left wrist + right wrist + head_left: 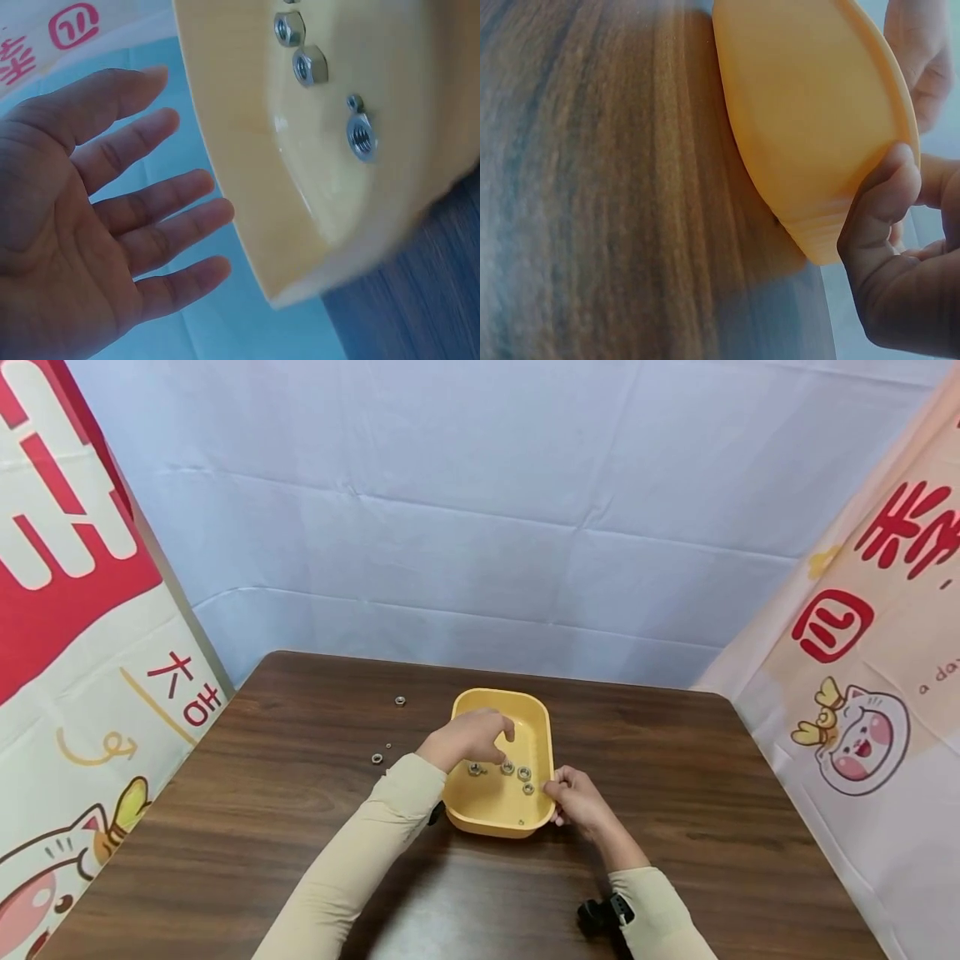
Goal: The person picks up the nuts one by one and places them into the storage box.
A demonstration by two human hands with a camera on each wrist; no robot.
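Note:
A yellow plastic tray (pixel 491 828) stands on the table, with several metal hex nuts (pixel 524 773) of different sizes on its floor. Over its left side hovers my left hand (pixel 476 737), fingers spread and bent a little, holding nothing. The left wrist view shows that palm (pixel 67 217) beside the tray wall (pixel 232 135), and some nuts (pixel 310 66) inside. My right hand (pixel 581 797) pinches the tray's right rim near the front corner. In the right wrist view its thumb (pixel 889 184) lies against the outer wall (pixel 802 105); the other fingers are partly hidden.
Left of the tray, loose nuts lie on the dark wood table (pixel 285 793): one farther back (pixel 401 701), one nearer (pixel 377 759), and a tiny one (pixel 388 745) beside it. A pale cloth (pixel 450 527) hangs behind the table, printed banners at both sides.

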